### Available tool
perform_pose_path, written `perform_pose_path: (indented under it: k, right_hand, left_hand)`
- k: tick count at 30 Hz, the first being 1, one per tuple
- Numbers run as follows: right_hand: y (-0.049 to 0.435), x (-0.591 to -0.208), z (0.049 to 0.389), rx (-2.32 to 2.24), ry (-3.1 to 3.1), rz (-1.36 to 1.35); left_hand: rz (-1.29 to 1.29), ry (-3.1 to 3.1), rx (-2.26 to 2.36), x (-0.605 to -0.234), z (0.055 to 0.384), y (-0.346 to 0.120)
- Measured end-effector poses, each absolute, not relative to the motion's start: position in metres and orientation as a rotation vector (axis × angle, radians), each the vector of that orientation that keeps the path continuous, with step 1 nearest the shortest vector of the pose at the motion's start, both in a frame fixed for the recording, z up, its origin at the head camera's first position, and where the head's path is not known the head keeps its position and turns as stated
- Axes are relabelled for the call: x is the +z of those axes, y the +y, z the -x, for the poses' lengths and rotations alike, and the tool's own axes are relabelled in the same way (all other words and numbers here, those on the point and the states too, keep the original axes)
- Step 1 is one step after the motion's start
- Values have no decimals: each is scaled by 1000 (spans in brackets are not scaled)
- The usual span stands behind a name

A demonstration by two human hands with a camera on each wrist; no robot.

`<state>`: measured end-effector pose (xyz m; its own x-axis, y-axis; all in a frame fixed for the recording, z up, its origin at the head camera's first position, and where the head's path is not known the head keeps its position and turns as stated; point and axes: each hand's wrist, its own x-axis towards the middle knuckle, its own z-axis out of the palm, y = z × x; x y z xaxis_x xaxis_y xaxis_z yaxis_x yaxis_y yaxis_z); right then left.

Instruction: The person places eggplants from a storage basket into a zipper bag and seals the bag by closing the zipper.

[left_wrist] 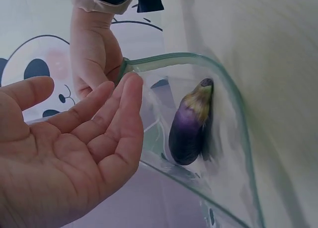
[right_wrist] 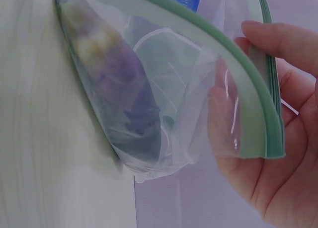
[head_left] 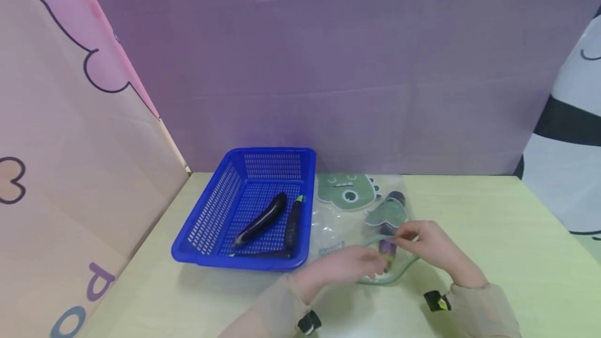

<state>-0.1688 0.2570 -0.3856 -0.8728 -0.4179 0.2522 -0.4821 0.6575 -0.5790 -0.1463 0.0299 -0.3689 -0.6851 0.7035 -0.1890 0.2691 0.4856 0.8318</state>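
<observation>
A clear zip bag [head_left: 328, 226] with a green rim and a green cartoon print lies on the table, its mouth spread apart toward me. Inside it is a purple eggplant [left_wrist: 189, 128], its pale stem end facing the opening. My right hand [head_left: 424, 241] pinches the green zip edge [right_wrist: 266, 123] at the right side of the mouth, thumb and fingers on either side of it. My left hand [head_left: 349, 265] holds nothing; its fingers [left_wrist: 131, 99] extend beside the mouth, palm showing in the left wrist view.
A blue plastic basket [head_left: 239, 261] stands left of the bag. In it lie a glossy curved eggplant [head_left: 263, 220], a straighter eggplant [head_left: 293, 226] and a thin dark one [head_left: 265, 254] by the front wall. A purple curtain [head_left: 300, 67] hangs behind the table [head_left: 493, 233].
</observation>
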Motion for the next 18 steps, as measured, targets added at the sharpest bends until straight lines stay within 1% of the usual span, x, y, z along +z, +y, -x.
perform_pose_path:
  k: [9,18]
  right_hand:
    - [257,-385,169,1023,-2788,-754]
    - [257,-386,170,1022,-2797,-752]
  left_hand:
    - [-882,2303,1058,-351,144,27]
    - [-852,2346,1049,-337,143,23]
